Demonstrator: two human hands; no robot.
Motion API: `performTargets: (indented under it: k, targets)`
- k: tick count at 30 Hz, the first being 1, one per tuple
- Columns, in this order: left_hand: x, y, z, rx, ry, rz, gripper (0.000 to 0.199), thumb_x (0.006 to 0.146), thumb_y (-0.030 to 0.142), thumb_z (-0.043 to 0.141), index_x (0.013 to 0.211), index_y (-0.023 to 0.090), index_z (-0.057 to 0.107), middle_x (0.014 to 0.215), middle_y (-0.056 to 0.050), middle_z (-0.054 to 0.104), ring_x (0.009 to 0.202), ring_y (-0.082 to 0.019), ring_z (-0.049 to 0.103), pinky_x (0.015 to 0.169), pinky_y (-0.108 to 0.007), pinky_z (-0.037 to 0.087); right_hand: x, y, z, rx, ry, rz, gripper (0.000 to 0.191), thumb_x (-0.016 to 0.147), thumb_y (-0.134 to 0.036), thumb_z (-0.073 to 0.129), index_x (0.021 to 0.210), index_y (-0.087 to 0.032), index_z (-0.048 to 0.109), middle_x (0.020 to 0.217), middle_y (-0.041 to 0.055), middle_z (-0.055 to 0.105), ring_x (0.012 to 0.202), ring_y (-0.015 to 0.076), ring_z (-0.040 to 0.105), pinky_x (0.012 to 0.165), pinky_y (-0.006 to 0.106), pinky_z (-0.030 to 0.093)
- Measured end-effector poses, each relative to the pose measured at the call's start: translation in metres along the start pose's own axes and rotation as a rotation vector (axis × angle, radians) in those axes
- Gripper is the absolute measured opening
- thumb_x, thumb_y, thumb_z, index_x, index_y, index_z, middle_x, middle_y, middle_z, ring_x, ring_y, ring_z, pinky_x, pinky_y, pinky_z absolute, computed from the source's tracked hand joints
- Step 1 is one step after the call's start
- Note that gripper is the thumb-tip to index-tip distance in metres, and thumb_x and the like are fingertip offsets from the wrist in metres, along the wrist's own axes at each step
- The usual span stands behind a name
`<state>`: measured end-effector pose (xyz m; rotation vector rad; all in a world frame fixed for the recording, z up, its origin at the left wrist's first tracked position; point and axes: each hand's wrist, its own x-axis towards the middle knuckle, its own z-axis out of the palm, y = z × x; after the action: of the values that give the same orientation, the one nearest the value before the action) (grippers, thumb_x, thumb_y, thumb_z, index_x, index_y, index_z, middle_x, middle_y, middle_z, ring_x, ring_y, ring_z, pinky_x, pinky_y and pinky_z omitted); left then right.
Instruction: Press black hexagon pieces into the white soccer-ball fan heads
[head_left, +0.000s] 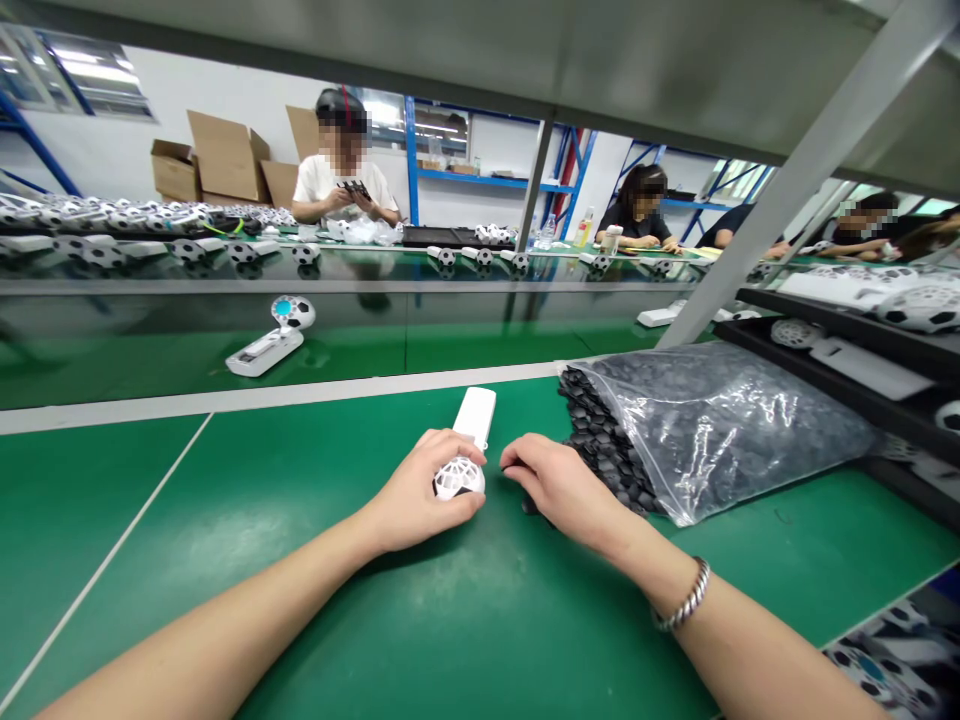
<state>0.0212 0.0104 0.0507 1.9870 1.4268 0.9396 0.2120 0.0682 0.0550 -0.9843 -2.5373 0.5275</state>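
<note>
A white device (475, 412) with a round, soccer-ball-patterned head lies on the green table, its handle pointing away from me. My left hand (426, 488) is closed round the ball head, thumb on the near side and fingers on the far side. Just right of it, my right hand (551, 480) pinches a small black piece (513, 469) between thumb and fingertips, apart from the device. Beside that hand, many black pieces (606, 440) spill from the mouth of a clear plastic bag (739, 425). Another dark piece shows partly under my right hand.
Past the green table (337, 620) runs a dark green belt (150, 340) carrying a similar device (270, 335). Black trays (832, 375) of parts stand at the right, near a slanted metal post (802, 170). People sit across the belt.
</note>
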Motion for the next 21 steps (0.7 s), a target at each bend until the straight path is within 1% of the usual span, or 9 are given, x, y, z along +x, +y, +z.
performTargets:
  k: [2, 5, 8, 12, 15, 18, 21]
  targets:
    - [0.0000, -0.0002, 0.0006, -0.006, -0.008, -0.010, 0.031, 0.068, 0.017, 0.058, 0.097, 0.024, 0.053, 0.103, -0.001, 0.055, 0.101, -0.021, 0.047, 0.091, -0.037, 0.038, 0.0002, -0.0029, 0.0002, 0.051, 0.002, -0.042, 0.010, 0.085, -0.013, 0.049, 0.084, -0.019, 0.056, 0.082, 0.0002, 0.057, 0.079, 0.0123, 0.053, 0.072, 0.023, 0.041]
    - [-0.0012, 0.0003, 0.0036, 0.000, 0.043, -0.032, 0.039, 0.066, 0.018, 0.059, 0.103, 0.023, 0.047, 0.108, -0.004, 0.047, 0.104, -0.021, 0.045, 0.093, -0.038, 0.038, 0.0006, -0.0062, 0.0009, 0.114, 0.014, -0.084, 0.009, 0.085, -0.013, 0.051, 0.083, -0.019, 0.057, 0.081, 0.0001, 0.058, 0.080, 0.0119, 0.054, 0.074, 0.023, 0.041]
    - [-0.0027, 0.0016, 0.0064, 0.041, 0.087, -0.075, 0.039, 0.064, 0.020, 0.060, 0.100, 0.022, 0.047, 0.107, -0.005, 0.041, 0.106, -0.022, 0.043, 0.095, -0.040, 0.037, 0.0008, -0.0075, 0.0021, 0.152, 0.031, -0.094, 0.009, 0.084, -0.013, 0.051, 0.084, -0.019, 0.058, 0.084, 0.0006, 0.059, 0.082, 0.0120, 0.055, 0.075, 0.023, 0.041]
    - [-0.0031, 0.0027, 0.0039, 0.040, 0.040, -0.089, 0.034, 0.066, 0.020, 0.058, 0.098, 0.022, 0.048, 0.100, -0.003, 0.042, 0.097, -0.021, 0.048, 0.087, -0.037, 0.041, 0.0006, -0.0073, 0.0042, 0.164, 0.062, -0.066, 0.009, 0.083, -0.013, 0.053, 0.088, -0.019, 0.058, 0.086, 0.0008, 0.061, 0.081, 0.0119, 0.056, 0.074, 0.023, 0.042]
    - [-0.0030, 0.0028, -0.0007, 0.030, -0.004, -0.072, 0.033, 0.067, 0.019, 0.058, 0.099, 0.022, 0.049, 0.098, -0.002, 0.045, 0.092, -0.019, 0.050, 0.083, -0.035, 0.043, -0.0001, -0.0074, 0.0048, 0.168, 0.075, -0.060, 0.007, 0.083, -0.014, 0.053, 0.086, -0.018, 0.057, 0.083, -0.0001, 0.061, 0.077, 0.0112, 0.055, 0.071, 0.022, 0.042]
    - [-0.0033, 0.0038, -0.0031, 0.026, -0.030, -0.044, 0.034, 0.066, 0.015, 0.056, 0.099, 0.022, 0.051, 0.099, -0.002, 0.047, 0.093, -0.019, 0.050, 0.082, -0.033, 0.042, -0.0007, -0.0081, 0.0046, 0.201, 0.064, -0.104, 0.007, 0.083, -0.013, 0.053, 0.083, -0.018, 0.057, 0.082, -0.0002, 0.059, 0.079, 0.0112, 0.055, 0.073, 0.023, 0.042]
    - [-0.0031, 0.0054, -0.0025, 0.039, -0.024, -0.030, 0.034, 0.065, 0.012, 0.055, 0.097, 0.023, 0.052, 0.099, -0.001, 0.050, 0.096, -0.019, 0.049, 0.084, -0.033, 0.040, -0.0004, -0.0080, 0.0046, 0.247, 0.065, -0.155, 0.009, 0.083, -0.011, 0.053, 0.083, -0.019, 0.059, 0.086, 0.0013, 0.057, 0.084, 0.0121, 0.054, 0.077, 0.024, 0.042]
